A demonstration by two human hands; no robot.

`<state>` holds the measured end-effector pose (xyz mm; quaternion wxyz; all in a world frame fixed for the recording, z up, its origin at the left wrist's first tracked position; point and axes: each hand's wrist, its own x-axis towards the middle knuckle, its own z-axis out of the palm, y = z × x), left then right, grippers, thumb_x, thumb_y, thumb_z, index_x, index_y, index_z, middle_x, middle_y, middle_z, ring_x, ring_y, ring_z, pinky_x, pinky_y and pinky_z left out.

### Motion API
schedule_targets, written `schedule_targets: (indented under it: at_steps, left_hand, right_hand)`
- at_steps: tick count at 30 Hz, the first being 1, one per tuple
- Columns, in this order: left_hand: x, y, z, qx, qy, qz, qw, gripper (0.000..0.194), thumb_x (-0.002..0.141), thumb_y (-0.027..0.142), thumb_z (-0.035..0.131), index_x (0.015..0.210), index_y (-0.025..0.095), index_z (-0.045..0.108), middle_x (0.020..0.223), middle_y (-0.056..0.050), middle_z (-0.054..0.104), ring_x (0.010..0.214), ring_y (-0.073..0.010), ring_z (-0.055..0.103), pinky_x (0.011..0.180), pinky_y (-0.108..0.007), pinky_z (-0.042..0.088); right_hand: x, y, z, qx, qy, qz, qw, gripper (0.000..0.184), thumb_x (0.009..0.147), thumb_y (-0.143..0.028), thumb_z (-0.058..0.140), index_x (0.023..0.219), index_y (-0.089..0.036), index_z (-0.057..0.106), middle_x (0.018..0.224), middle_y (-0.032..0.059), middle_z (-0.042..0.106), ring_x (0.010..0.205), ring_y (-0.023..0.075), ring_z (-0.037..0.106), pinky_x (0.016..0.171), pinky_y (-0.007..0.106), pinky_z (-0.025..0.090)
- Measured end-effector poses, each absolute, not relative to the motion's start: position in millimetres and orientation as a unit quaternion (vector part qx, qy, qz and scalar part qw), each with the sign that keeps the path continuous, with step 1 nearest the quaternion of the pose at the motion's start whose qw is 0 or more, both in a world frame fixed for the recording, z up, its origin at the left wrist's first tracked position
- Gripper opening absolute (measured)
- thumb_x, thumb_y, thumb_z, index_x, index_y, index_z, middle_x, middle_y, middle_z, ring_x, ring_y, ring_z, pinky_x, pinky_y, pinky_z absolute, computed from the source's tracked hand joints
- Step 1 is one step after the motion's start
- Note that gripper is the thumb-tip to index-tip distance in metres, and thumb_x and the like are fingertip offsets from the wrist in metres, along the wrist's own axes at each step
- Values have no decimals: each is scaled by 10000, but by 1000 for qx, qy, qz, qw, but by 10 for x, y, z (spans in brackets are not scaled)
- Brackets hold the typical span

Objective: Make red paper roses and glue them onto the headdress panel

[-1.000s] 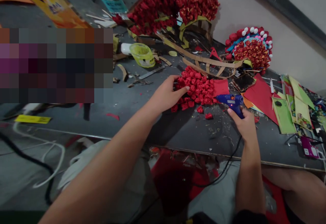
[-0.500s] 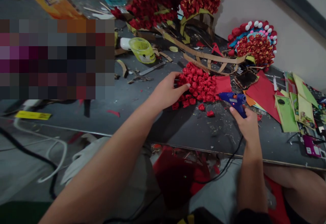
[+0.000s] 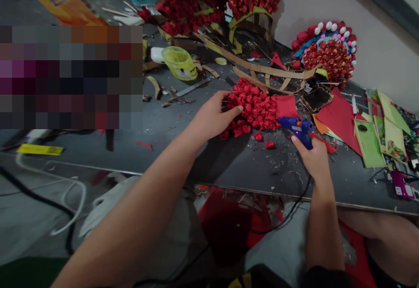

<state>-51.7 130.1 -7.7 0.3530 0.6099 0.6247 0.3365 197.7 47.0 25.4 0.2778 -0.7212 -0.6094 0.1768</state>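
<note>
The left hand (image 3: 212, 115) is half open at the left edge of a cluster of red paper flowers (image 3: 253, 104), its thumb resting on the flowers; whether its fingers grip, I cannot tell. The right hand (image 3: 316, 157) is wrapped around the handle of a blue glue gun (image 3: 297, 126), nozzle pointing left, right by the cluster's right edge; contact there is unclear. The cluster lies mid-depth on the desk (image 3: 242, 166), and a dark strip of desktop separates it from the front edge. 2 loose red flowers (image 3: 269, 144) sit just in front of it. Behind, a curved cardboard frame (image 3: 275, 72) limits room; to the right, beyond the gun, red paper (image 3: 340, 115) and green cards (image 3: 369, 144) crowd in. A black cord (image 3: 294, 218) hangs below the front edge.
</note>
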Motion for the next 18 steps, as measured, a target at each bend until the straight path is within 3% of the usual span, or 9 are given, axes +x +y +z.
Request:
schedule_targets:
  at_steps: [6,14,18]
  left_hand:
    - [-515,1287,-37,601,633,326,362,471,799,359,583,1211,143,512,1137,-116,606,1009,-262,577,908,-410,461]
    - [-553,1266,27,611,648,316,325,574,808,354,589,1283,64,447,1223,-169,563,1083,-263,545,944,-382,423]
    - [-677,1256,176,604,706,245,276,432,811,416,562,1095,90,591,1016,-134,632,887,-243,584,775,-337,444]
  right_hand:
    - [2006,471,249,-727,-620,148,257,407,759,-572,545,585,-204,535,516,5,545,519,176,538,507,297,382]
    - [2183,513,70,-681,-675,95,267,312,835,-474,405,695,-344,652,526,37,621,677,227,672,561,344,504]
    - [2211,506,62,-670,-690,88,260,333,834,-502,391,771,-339,675,554,37,657,701,233,689,540,338,511]
